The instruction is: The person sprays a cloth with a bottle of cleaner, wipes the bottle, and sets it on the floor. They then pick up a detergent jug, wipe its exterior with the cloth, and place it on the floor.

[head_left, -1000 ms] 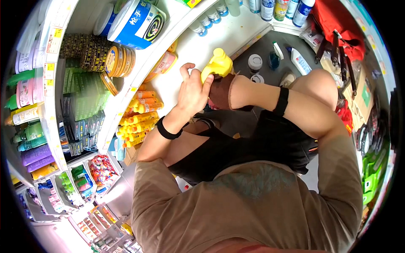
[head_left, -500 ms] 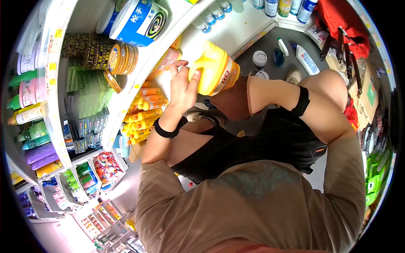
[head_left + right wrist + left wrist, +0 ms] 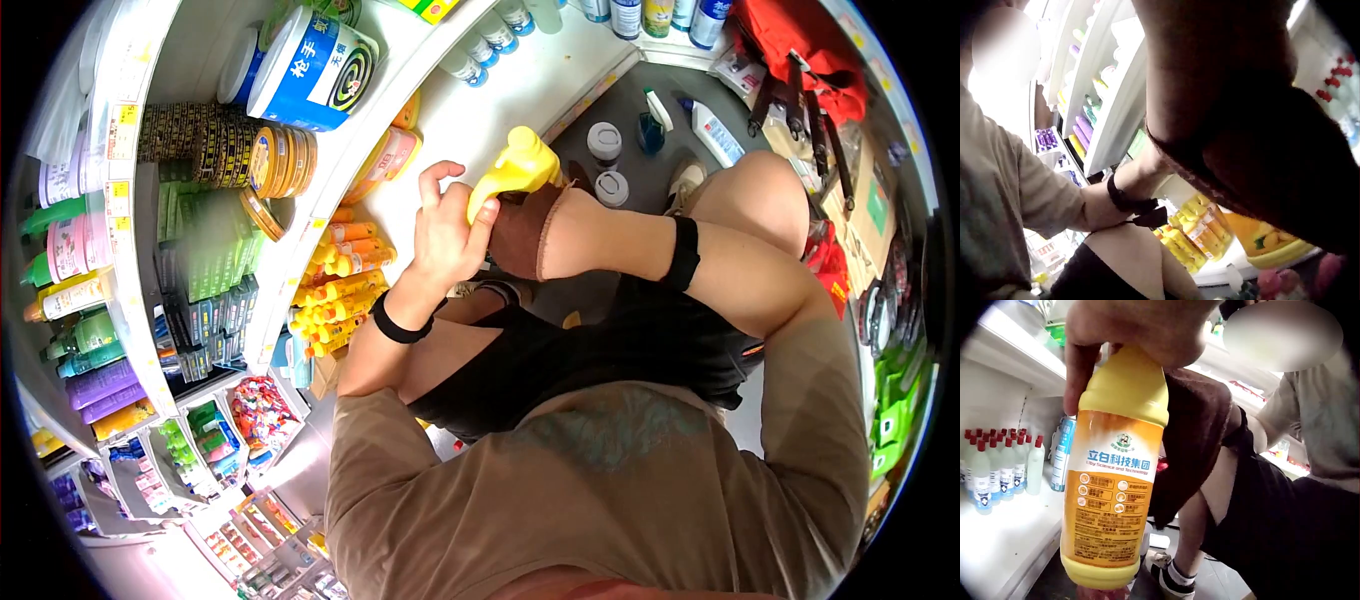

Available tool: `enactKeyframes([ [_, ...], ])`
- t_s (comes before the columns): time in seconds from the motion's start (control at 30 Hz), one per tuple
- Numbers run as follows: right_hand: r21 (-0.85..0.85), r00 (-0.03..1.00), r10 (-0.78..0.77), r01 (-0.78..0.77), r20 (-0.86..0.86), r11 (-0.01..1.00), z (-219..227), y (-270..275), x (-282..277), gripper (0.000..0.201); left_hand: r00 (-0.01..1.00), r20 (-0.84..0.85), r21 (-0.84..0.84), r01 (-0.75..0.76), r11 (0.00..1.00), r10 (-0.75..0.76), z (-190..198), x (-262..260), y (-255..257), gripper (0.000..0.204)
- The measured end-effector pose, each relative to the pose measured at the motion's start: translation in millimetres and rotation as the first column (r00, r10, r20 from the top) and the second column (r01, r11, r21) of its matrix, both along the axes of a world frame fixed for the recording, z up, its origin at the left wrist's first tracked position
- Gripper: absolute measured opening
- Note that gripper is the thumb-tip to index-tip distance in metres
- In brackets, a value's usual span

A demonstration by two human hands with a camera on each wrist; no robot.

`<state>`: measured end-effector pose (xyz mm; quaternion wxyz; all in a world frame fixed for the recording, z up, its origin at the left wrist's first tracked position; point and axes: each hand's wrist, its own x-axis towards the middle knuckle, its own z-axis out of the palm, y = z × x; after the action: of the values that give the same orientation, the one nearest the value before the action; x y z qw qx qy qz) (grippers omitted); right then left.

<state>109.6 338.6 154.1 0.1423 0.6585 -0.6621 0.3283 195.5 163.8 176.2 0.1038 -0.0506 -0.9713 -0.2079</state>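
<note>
A yellow Liby detergent bottle (image 3: 525,160) with an orange and white label is held in front of the lower shelf. My left hand (image 3: 447,235) grips its upper part, one finger raised away from it. In the left wrist view the bottle (image 3: 1113,487) has its printed back label facing the camera and its base pointing down. A brown cloth (image 3: 522,232) covers my right hand (image 3: 575,235) as far as the wrist and lies against the bottle's side. The cloth (image 3: 1194,437) hides the right fingers, so I cannot tell how they are bent.
Yellow bottles (image 3: 340,295) stand in rows on the left shelf, near an orange tub (image 3: 385,162). Red-capped bottles (image 3: 1000,465) line the shelf back. On the floor are white-lidded containers (image 3: 604,145), a spray bottle (image 3: 652,125) and a white bottle (image 3: 715,132). A red bag (image 3: 800,50) sits right.
The bottle turned to show its label and moved left half a second ago, then turned back with its yellow top side facing up. The cloth-covered right hand moved along with it.
</note>
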Motion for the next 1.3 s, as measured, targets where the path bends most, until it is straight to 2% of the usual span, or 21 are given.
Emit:
enactKeyframes([
  [0.07, -0.038, 0.988, 0.048, -0.054, -0.144, 0.998, -7, -2, -1, 0.018, 1.000, 0.029, 0.012, 0.004, 1.000, -0.005, -3, 2, -2, 0.035],
  [0.13, 0.177, 0.964, 0.206, -0.177, -0.167, 0.968, -7, 0, -1, 0.018, 0.999, 0.039, 0.028, 0.022, 0.999, -0.023, -6, 0, -5, 0.035],
  [0.17, 0.402, 0.907, 0.360, -0.251, -0.221, 0.880, -4, -3, -4, 0.020, 0.999, 0.038, 0.039, 0.033, 0.999, -0.035, -7, -2, -8, 0.035],
  [0.27, 0.502, 0.874, 0.475, -0.366, -0.105, 0.783, 4, -10, -12, 0.024, 0.997, 0.083, 0.096, -0.019, 0.995, 0.011, -4, 0, -10, 0.035],
  [0.3, 0.435, 0.851, 0.504, -0.514, 0.149, 0.739, -1, -5, -16, 0.028, 0.997, 0.078, 0.108, -0.024, 0.994, 0.016, -4, -1, -12, 0.035],
  [0.33, 0.335, 0.763, 0.513, -0.638, 0.393, 0.693, -13, 9, -22, 0.033, 0.997, 0.073, 0.123, -0.031, 0.992, 0.022, -5, 0, -14, 0.035],
  [0.4, 0.205, 0.602, 0.510, -0.746, 0.614, 0.634, -13, 27, -34, 0.043, 0.997, 0.068, 0.112, -0.027, 0.993, 0.019, 0, 1, -15, 0.035],
  [0.47, 0.199, 0.567, 0.530, -0.778, 0.631, 0.596, -1, 44, -47, 0.052, 0.999, 0.040, 0.087, -0.019, 0.996, 0.016, 5, 3, -17, 0.035],
  [0.53, 0.292, 0.636, 0.420, -0.716, 0.647, 0.635, 11, 58, -58, 0.061, 1.000, -0.015, 0.048, -0.012, 0.999, 0.012, 7, 2, -19, 0.035],
  [0.6, 0.315, 0.799, 0.478, -0.589, 0.364, 0.744, 17, 60, -61, 0.063, 0.999, -0.030, 0.045, -0.024, 0.999, 0.025, 5, 2, -23, 0.037],
  [0.67, 0.247, 0.793, 0.310, -0.490, 0.524, 0.836, 34, 65, -60, 0.062, 0.999, -0.012, 0.051, -0.049, 0.997, 0.050, 5, 2, -24, 0.038],
  [0.73, 0.361, 0.938, 0.159, -0.270, 0.308, 0.893, 48, 58, -59, 0.061, 0.998, -0.013, 0.059, -0.055, 0.997, 0.056, 4, 2, -23, 0.039],
  [0.8, 0.515, 0.968, 0.040, -0.167, 0.248, 0.841, 60, 44, -56, 0.059, 0.998, -0.001, 0.071, -0.061, 0.996, 0.061, 4, 3, -22, 0.040],
  [0.83, 0.505, 0.979, 0.055, -0.149, 0.196, 0.850, 51, 39, -57, 0.056, 0.998, 0.012, 0.080, -0.063, 0.995, 0.062, 5, 4, -20, 0.040],
  [0.87, 0.492, 0.987, 0.067, -0.130, 0.144, 0.861, 41, 35, -57, 0.052, 0.998, 0.025, 0.088, -0.063, 0.994, 0.061, 6, 4, -19, 0.040],
  [0.93, 0.276, 0.981, 0.171, -0.191, 0.097, 0.942, 17, 29, -53, 0.049, 0.998, 0.049, 0.100, -0.051, 0.994, 0.046, 11, 5, -12, 0.034],
  [1.0, 0.261, 0.982, 0.189, -0.190, 0.028, 0.947, 15, 23, -49, 0.047, 0.997, 0.068, 0.105, -0.040, 0.994, 0.033, 14, 6, -5, 0.032],
  [1.07, 0.448, 0.987, 0.149, -0.109, -0.055, 0.887, 18, 20, -40, 0.047, 0.996, 0.085, 0.109, -0.038, 0.993, 0.029, 15, 9, 1, 0.033],
  [1.2, 0.527, 0.968, -0.232, 0.147, 0.099, 0.837, 10, 16, -16, 0.037, 0.995, 0.093, 0.098, -0.039, 0.994, 0.030, 6, 11, 4, 0.035],
  [1.23, 0.437, 0.975, -0.212, 0.164, 0.063, 0.884, -2, 16, -16, 0.030, 0.994, 0.104, 0.098, -0.045, 0.994, 0.035, 5, 11, 4, 0.035],
  [1.3, 0.463, 0.978, -0.204, 0.205, -0.053, 0.862, -8, 17, -14, 0.025, 0.991, 0.126, 0.093, -0.051, 0.994, 0.040, 3, 11, 4, 0.036],
])
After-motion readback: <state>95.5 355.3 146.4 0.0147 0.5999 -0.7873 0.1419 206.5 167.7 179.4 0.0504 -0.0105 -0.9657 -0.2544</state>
